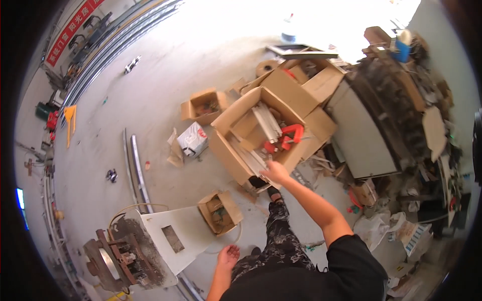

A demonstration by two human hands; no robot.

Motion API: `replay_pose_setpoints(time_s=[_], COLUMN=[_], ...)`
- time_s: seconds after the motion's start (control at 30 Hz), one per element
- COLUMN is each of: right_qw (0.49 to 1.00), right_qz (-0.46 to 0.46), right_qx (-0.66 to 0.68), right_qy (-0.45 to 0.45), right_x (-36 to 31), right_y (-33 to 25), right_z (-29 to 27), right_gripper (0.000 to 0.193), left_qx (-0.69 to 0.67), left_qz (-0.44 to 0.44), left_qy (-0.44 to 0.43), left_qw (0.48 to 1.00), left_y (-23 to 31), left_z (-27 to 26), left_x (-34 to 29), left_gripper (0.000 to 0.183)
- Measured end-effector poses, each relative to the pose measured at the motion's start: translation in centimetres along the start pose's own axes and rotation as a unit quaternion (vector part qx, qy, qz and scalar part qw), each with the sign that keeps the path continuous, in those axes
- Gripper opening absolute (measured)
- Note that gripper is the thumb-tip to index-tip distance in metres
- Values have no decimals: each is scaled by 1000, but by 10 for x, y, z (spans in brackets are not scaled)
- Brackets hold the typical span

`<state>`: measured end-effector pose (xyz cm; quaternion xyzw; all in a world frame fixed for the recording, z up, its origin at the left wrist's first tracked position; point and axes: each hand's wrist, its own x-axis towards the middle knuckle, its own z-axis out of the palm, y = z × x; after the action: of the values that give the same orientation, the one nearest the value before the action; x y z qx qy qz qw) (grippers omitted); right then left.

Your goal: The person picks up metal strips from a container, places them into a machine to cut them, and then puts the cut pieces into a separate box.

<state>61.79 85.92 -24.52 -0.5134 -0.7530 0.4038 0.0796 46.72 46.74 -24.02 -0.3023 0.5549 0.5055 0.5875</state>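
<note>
Head view, with clock directions taken from the big box: a tall, pale flat panel with a dark edge [359, 131] appears to lean at three o'clock; a bump could perhaps bring it sliding. The big open brown cardboard box [228, 158] sits near the centre; pressing its near rim might buckle it or tip it onto the dark shoe [274, 192] at six. Its long pale strips [266, 122] lie loose and could scrape fingers. The right hand [275, 172] is at the six o'clock rim; whether it pinches anything, I cannot tell. The left hand [229, 256], near half past six, is empty, fingers loosely curled. The red curved tool [299, 132], at three inside, might snag.

Counted: one panel, one big box, one white-topped metal machine [155, 228] at half past seven, two small open brown cardboard boxes [232, 204] at seven and ten, strips too overlapped to count, at least one red tool.
</note>
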Motion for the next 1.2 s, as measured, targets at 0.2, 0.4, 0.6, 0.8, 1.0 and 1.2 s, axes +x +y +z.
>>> replay_pose_setpoints(time_s=[0.2, 0.4, 0.6, 0.8, 1.0, 1.2], right_qw=[974, 951, 887, 871, 831, 999], right_qz=[142, 156, 224, 108, -75, 8], right_qx=[39, 132, 287, 321, 203, -15], right_qy=[-173, -234, -286, -356, -513, -30], right_x=[135, 135, 99, 1, -7, 154], right_y=[59, 56, -16, -42, -83, -1], right_z=[91, 119, 31, -46, -70, -46], right_gripper=[86, 68, 37, 31, 40, 48], left_qx=[15, -31, -20, 12, -185, -290], left_qz=[70, 16, 69, 159, 111, 130], left_qy=[-30, 58, 34, -59, -111, -82], left_qw=[997, 998, 997, 985, 970, 945], left_y=[0, -7, 22, 83, 102, 111], left_z=[129, 147, 190, 285, 296, 263], left_x=[-51, -43, -30, -9, -13, -26], left_gripper=[14, 16, 19, 57, 32, 30])
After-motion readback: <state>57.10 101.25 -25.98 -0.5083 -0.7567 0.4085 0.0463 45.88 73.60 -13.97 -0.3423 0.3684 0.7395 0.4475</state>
